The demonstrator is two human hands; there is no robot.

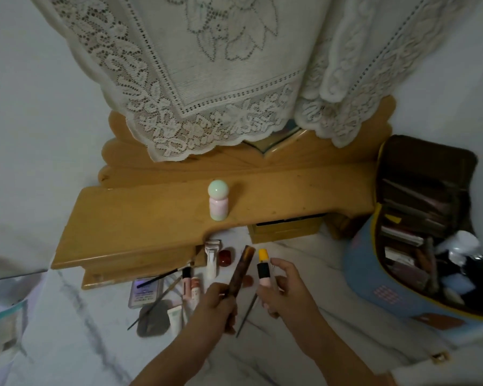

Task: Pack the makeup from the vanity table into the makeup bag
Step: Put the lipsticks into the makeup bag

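My left hand (219, 303) grips the lower end of a long brown tortoiseshell stick (241, 270) that points up and away. My right hand (283, 288) holds a pink tube with a black band and yellow cap (263, 267), together with a thin dark brush handle (247, 316) that slants down below it. The blue makeup bag (374, 277) with yellow trim stands open at the right, packed with several items. On the white marble top lie more makeup pieces: a white tube (212, 259), a red jar (225, 257), pink tubes (191, 288), a clear packet (145, 292).
A pink bottle with a round mint cap (218, 203) stands on the wooden vanity shelf (151, 215). A lace cloth (221, 65) hangs over the mirror behind. A grey sponge (154, 319) and thin brushes lie at the left. A small wooden drawer (286, 227) sits under the shelf.
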